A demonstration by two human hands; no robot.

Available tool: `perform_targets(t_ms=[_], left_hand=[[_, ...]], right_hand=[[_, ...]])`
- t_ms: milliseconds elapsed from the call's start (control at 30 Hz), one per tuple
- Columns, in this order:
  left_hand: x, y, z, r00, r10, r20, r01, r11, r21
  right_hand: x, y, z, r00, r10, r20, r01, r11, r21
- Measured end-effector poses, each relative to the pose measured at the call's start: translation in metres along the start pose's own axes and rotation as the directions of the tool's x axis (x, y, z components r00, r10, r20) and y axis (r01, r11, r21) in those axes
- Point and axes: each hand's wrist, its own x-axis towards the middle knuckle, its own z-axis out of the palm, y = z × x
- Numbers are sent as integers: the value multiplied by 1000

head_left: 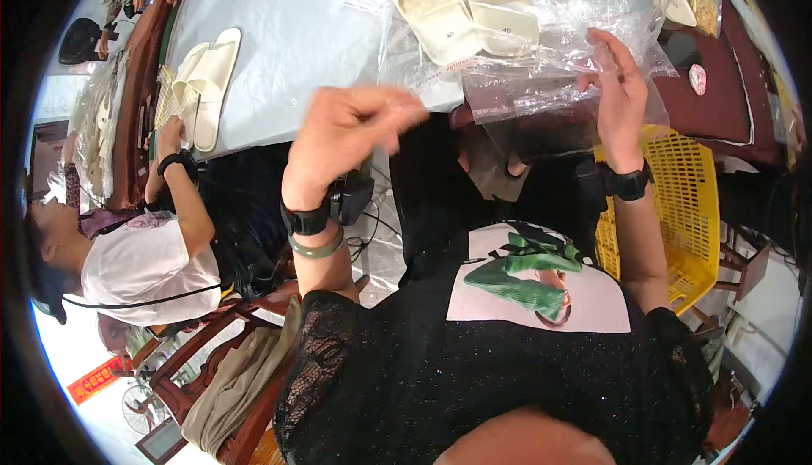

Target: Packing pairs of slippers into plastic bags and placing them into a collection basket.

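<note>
My right hand point(622, 97) grips a clear plastic bag point(541, 97), which hangs over the table's front edge with its near part above my lap. In the air left of the bag is my left hand point(351, 131), slightly blurred, with its fingers curled in and the tips pinched together. Whether anything is between those fingertips I cannot make out. Just beyond the bag lies a pair of cream slippers point(465, 16), inside or under more clear plastic.
Another cream pair of slippers point(207, 84) lies on the pale table point(288, 50) at left, by a co-worker's hand point(172, 135). A yellow plastic basket point(677, 203) stands below my right forearm. Dark red cloth point(702, 105) covers the right side, with a wooden chair point(228, 355) behind left.
</note>
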Motion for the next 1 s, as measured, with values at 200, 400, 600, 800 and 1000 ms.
perform_targets(t_ms=[200,400,600,800,1000], left_hand=[[33,-30,29,752,597,-279,-348,719,601],[35,-94,21,852,523,-15,-414,692,592],[30,-95,42,800,590,-108,-401,661,635],[48,-40,36,770,578,-271,-527,815,240],[87,-7,97,850,476,-226,-279,771,572]], right_hand=[[10,-8,17,998,-40,-42,44,993,107],[35,-4,-15,997,-72,35,71,997,38],[39,-12,-17,981,190,32,-192,974,123],[46,-29,1,973,200,118,-226,932,283],[53,-45,13,981,124,152,-169,930,327]])
